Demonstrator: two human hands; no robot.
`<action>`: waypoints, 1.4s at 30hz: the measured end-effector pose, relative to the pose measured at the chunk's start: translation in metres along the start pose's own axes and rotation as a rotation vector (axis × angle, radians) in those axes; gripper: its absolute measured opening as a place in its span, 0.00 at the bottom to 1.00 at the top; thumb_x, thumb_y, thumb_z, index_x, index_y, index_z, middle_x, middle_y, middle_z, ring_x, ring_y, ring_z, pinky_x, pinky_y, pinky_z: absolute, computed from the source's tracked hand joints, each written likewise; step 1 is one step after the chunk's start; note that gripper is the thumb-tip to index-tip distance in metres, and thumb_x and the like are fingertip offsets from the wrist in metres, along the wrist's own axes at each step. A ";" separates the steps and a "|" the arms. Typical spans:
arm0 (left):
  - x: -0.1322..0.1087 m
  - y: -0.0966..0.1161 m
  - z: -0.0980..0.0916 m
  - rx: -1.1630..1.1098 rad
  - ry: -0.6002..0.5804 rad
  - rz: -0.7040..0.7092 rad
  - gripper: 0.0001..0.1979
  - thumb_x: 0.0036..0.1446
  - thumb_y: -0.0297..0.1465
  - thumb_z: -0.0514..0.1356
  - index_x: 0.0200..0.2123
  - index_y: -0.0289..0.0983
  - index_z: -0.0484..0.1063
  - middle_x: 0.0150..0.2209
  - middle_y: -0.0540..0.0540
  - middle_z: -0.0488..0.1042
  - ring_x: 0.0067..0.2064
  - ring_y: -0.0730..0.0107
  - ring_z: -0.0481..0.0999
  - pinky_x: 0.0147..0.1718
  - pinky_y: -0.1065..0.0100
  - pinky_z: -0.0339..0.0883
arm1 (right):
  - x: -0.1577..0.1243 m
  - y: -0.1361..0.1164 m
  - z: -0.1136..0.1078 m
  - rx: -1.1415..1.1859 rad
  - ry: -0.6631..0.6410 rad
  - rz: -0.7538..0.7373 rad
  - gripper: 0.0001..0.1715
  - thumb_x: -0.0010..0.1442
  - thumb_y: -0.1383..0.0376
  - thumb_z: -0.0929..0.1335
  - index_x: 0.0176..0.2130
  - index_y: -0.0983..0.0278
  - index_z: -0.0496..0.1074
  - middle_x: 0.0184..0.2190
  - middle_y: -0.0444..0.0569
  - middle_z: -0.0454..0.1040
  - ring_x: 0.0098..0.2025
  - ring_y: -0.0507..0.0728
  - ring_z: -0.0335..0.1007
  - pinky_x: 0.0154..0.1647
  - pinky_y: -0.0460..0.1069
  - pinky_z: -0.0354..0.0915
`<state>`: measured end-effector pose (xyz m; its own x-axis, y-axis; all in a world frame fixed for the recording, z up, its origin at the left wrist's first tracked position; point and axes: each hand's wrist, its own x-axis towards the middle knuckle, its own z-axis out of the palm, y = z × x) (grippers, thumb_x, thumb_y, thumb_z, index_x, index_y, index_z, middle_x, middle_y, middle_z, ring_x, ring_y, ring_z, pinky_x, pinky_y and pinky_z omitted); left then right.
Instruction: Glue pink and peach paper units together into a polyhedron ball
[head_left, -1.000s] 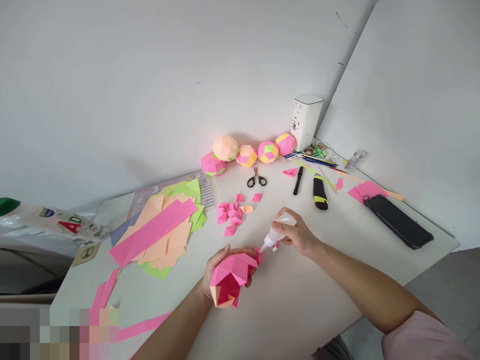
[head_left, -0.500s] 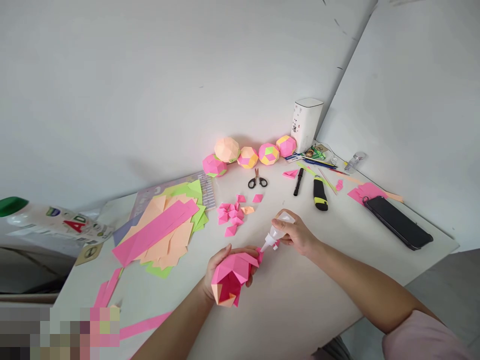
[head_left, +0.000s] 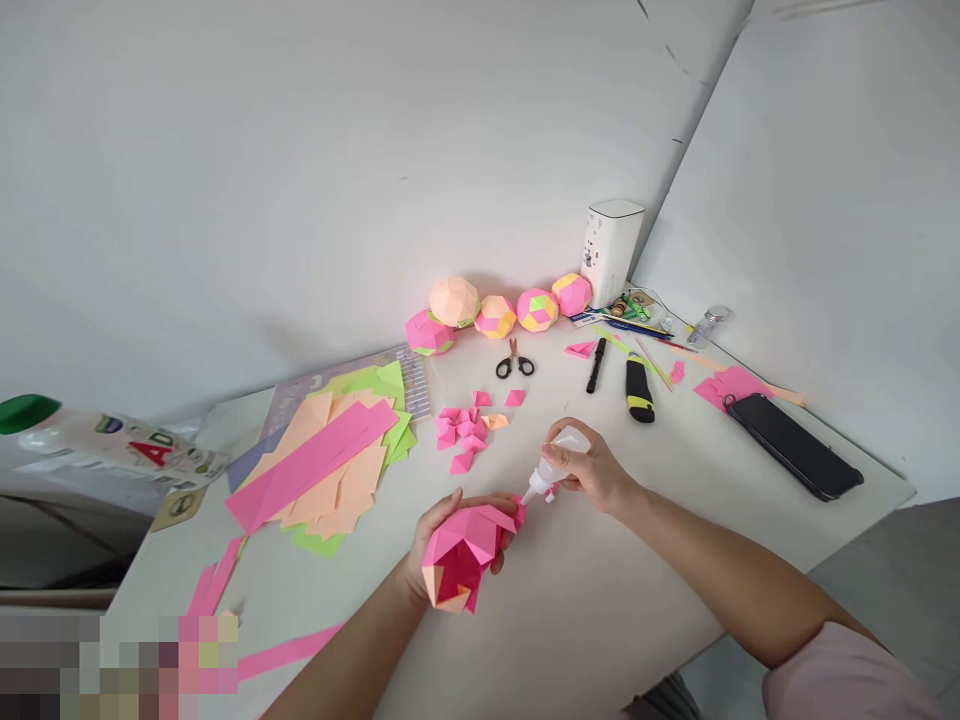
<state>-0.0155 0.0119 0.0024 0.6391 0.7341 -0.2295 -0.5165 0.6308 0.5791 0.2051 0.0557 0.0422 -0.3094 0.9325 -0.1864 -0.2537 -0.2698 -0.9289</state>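
Pink and orange paper forms the half-built polyhedron (head_left: 459,555) cupped in the left hand (head_left: 431,550) above the white table (head_left: 600,600). The right hand (head_left: 592,470) grips a small glue bottle (head_left: 555,462), nozzle touching the model's upper edge. Beyond lie loose pink folded pieces (head_left: 461,428), then scissors (head_left: 514,363).
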 end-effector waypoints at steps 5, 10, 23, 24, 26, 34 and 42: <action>0.000 -0.001 0.000 -0.018 0.012 0.005 0.27 0.59 0.42 0.47 0.42 0.26 0.75 0.36 0.33 0.73 0.33 0.61 0.73 0.24 0.67 0.68 | -0.007 -0.004 0.004 -0.126 -0.026 -0.108 0.15 0.47 0.62 0.74 0.31 0.60 0.65 0.16 0.36 0.62 0.18 0.49 0.59 0.18 0.45 0.57; 0.000 -0.001 -0.003 -0.035 -0.003 -0.002 0.27 0.60 0.42 0.47 0.45 0.26 0.74 0.35 0.34 0.74 0.34 0.59 0.74 0.25 0.67 0.67 | -0.004 -0.002 0.003 -0.175 -0.001 -0.148 0.13 0.46 0.61 0.74 0.29 0.61 0.67 0.18 0.38 0.65 0.20 0.51 0.63 0.19 0.46 0.61; 0.000 -0.002 -0.002 -0.041 -0.003 0.005 0.27 0.59 0.42 0.47 0.44 0.26 0.74 0.36 0.34 0.74 0.34 0.58 0.74 0.24 0.65 0.68 | -0.002 0.003 -0.001 -0.144 0.065 -0.130 0.14 0.47 0.59 0.74 0.28 0.61 0.67 0.16 0.37 0.64 0.20 0.50 0.60 0.19 0.45 0.59; 0.000 -0.001 -0.002 -0.037 0.000 0.003 0.27 0.59 0.42 0.47 0.44 0.26 0.74 0.36 0.34 0.74 0.34 0.59 0.74 0.24 0.66 0.68 | -0.002 0.003 -0.001 -0.140 0.065 -0.127 0.14 0.46 0.59 0.74 0.28 0.61 0.67 0.17 0.38 0.64 0.20 0.50 0.61 0.19 0.45 0.60; 0.000 -0.001 -0.002 -0.032 0.001 0.000 0.26 0.59 0.42 0.48 0.44 0.26 0.74 0.36 0.34 0.74 0.34 0.59 0.74 0.24 0.66 0.68 | -0.002 0.003 0.000 -0.137 0.064 -0.123 0.14 0.46 0.58 0.74 0.28 0.61 0.67 0.17 0.38 0.65 0.20 0.51 0.62 0.19 0.45 0.60; 0.000 -0.002 -0.002 -0.029 -0.003 0.009 0.27 0.59 0.42 0.47 0.45 0.26 0.74 0.38 0.33 0.74 0.34 0.60 0.74 0.24 0.66 0.68 | -0.001 0.004 -0.002 -0.143 0.056 -0.128 0.15 0.46 0.59 0.74 0.28 0.61 0.67 0.17 0.38 0.66 0.20 0.51 0.64 0.18 0.45 0.59; 0.000 -0.001 0.000 -0.014 0.030 0.011 0.26 0.58 0.43 0.49 0.43 0.27 0.75 0.38 0.33 0.73 0.33 0.61 0.74 0.23 0.67 0.68 | -0.004 0.001 0.000 -0.143 0.004 -0.140 0.14 0.47 0.61 0.74 0.31 0.61 0.67 0.17 0.38 0.66 0.20 0.51 0.65 0.19 0.46 0.62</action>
<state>-0.0149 0.0112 0.0013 0.6157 0.7484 -0.2466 -0.5320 0.6256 0.5706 0.2062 0.0514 0.0424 -0.2762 0.9596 -0.0537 -0.1614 -0.1014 -0.9817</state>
